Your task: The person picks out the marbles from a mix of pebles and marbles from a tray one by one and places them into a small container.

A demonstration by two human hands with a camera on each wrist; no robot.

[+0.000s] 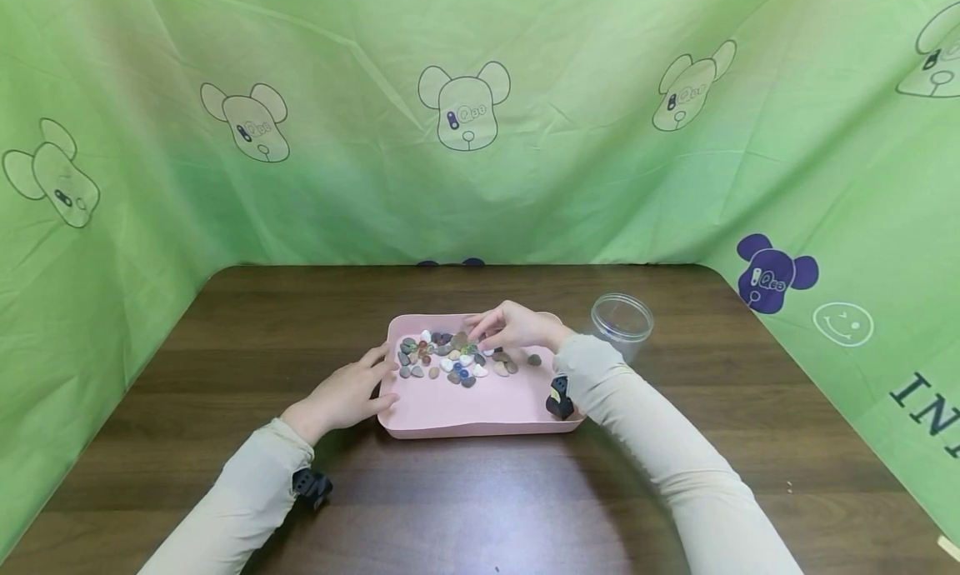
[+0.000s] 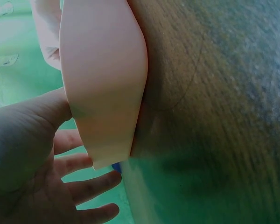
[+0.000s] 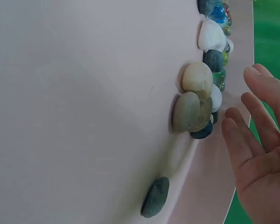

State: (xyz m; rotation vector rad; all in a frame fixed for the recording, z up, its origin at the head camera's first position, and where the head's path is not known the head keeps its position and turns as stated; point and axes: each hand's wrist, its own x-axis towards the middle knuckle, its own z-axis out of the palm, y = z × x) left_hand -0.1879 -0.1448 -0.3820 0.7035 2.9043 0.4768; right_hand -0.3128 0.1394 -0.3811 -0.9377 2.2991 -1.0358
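A shallow pink tray [image 1: 465, 408] holds a spread of pebbles and glass marbles along its far half. The left hand [image 1: 348, 394] rests at the tray's left wall [image 2: 102, 70], fingers spread and relaxed. Over the pebbles at the far side is the right hand [image 1: 513, 325], its fingers loosely bent downward. In the right wrist view the right hand [image 3: 266, 140] has nothing visible in its fingers, beside a white pebble [image 3: 212, 35], a cream pebble [image 3: 197, 78] and green marbles. One dark green pebble [image 3: 155, 197] lies apart from the others.
A clear round container [image 1: 622, 318] stands on the brown wooden table [image 1: 300, 308], just beyond the tray's right side, partly behind the right sleeve. A green curtain [image 1: 360, 183] with printed bear heads surrounds the table's back and sides.
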